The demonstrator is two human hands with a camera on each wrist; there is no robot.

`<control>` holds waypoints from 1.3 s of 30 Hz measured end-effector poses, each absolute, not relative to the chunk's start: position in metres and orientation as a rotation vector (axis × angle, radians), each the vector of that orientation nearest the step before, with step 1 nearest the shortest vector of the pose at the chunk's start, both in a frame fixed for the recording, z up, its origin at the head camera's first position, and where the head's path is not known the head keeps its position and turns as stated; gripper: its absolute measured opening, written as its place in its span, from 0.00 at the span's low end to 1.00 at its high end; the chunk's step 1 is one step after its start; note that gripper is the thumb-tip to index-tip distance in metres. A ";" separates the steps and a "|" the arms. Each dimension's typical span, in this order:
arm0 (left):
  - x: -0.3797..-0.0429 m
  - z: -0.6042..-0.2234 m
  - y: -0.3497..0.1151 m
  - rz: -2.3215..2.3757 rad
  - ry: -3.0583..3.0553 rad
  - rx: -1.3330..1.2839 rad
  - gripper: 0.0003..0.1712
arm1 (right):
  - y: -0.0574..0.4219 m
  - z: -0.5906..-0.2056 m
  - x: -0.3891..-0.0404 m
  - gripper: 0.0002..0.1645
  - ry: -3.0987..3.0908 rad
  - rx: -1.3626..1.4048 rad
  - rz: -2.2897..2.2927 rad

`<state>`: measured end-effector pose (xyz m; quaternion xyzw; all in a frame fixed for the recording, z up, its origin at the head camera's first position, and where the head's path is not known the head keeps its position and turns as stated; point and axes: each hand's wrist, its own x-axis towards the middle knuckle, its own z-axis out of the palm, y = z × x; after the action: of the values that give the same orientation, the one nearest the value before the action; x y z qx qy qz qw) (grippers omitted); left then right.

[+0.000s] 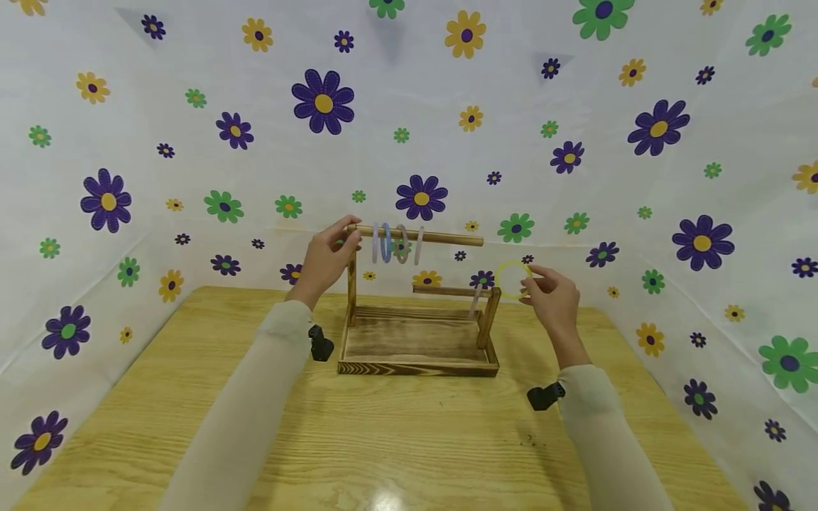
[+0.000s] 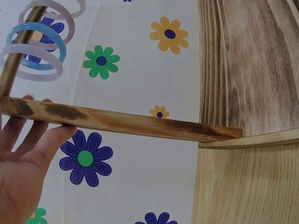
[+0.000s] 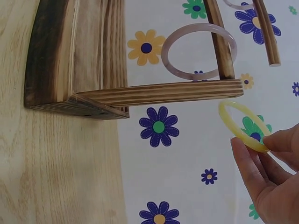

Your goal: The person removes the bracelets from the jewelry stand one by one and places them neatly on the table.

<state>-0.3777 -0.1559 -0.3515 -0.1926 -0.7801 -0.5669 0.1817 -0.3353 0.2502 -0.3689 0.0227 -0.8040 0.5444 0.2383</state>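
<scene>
A wooden bangle stand has a tray base and two rods at different heights. My left hand grips the top of its left post, thumb on one side and fingertips on the other. Between thumb and fingers, my right hand pinches a yellow bangle, held just right of the short right post and apart from it. On the upper rod hang several bangles, among them a blue bangle. One pale purple bangle hangs on the lower rod.
The stand sits on a light wood table near its back edge. A white flowered cloth rises behind and along both sides. Small dark specks lie on the table at the right. Each wrist wears a black camera.
</scene>
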 end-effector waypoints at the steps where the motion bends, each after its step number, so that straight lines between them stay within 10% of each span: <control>1: -0.378 -0.352 -0.156 -1.595 -2.203 -0.544 0.24 | 0.250 -0.370 -0.335 0.21 -2.207 0.056 1.492; 39: -0.373 -0.349 -0.155 -1.600 -2.213 -0.523 0.24 | 0.288 -0.405 -0.326 0.23 -2.379 -0.069 1.442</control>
<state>-0.3725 -0.1545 -0.3487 -0.1849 -0.7830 -0.5661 0.1795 -0.3264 0.2877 -0.4045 -0.0246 -0.8412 0.5099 0.1784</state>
